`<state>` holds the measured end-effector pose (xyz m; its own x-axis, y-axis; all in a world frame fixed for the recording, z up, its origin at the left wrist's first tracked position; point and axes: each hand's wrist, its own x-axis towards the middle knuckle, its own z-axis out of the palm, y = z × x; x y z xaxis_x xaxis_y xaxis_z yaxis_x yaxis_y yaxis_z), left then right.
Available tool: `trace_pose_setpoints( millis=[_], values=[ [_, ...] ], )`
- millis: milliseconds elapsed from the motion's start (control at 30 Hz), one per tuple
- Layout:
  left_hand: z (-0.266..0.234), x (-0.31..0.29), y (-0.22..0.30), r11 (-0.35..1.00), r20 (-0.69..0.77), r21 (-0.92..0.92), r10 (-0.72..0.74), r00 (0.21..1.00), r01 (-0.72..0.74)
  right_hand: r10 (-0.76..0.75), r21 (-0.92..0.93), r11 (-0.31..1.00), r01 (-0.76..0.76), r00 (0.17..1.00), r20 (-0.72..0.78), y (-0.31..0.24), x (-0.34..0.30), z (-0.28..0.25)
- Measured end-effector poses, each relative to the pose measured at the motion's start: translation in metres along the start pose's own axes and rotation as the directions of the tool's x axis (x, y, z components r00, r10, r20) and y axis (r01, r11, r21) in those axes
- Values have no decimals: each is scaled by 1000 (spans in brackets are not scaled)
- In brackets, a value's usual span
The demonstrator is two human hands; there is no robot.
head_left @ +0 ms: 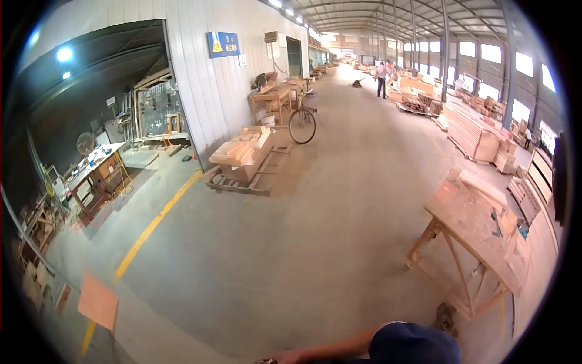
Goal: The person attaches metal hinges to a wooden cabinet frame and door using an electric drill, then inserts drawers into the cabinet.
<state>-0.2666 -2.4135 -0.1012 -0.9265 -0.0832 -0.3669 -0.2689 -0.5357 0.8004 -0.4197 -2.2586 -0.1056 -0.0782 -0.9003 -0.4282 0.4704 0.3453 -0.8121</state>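
Note:
My right forearm reaches leftward along the lower edge from a dark blue sleeve (pixel 412 344). Only a sliver of my right hand (pixel 286 357) shows at that edge, beside a small dark patch too cut off to name. Its fingers are hidden, so its grip cannot be made out. My left hand is out of view. A flat orange-brown panel (pixel 98 301) appears at the lower left, over the yellow floor line; what supports it does not show.
A wooden workbench (pixel 467 212) with tools stands at right. Stacked boards (pixel 233 153) sit on a low frame ahead, near a bicycle wheel (pixel 302 126). A cluttered table (pixel 97 162) is inside the left doorway. Timber stacks (pixel 470 133) line the right; people (pixel 382 79) stand far off.

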Motion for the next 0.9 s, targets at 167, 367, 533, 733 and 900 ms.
trace_pose_setpoints(
  millis=[167, 367, 533, 733, 900],
  values=[
    [33, 86, 191, 864, -113, 504, 82, 990, -14, -16, 16, 1000, 16, 999, 44, -124, 112, -55],
    [-50, 258, 290, 995, -144, 43, -83, 986, 90, 25, -10, 1000, -24, 999, 24, -263, 220, -162],
    [-98, 418, 398, 906, -185, 64, -401, 897, 419, -44, 174, 983, 58, 996, -83, -356, 314, -263],
    [-178, 633, 500, 972, -55, 190, -132, 990, 140, -159, 513, 827, 232, 970, -183, -509, 385, -378],
    [-179, 829, 550, 954, -53, 251, -157, 986, 165, -119, 625, 715, 315, 935, -335, -576, 469, -525]
  ],
)
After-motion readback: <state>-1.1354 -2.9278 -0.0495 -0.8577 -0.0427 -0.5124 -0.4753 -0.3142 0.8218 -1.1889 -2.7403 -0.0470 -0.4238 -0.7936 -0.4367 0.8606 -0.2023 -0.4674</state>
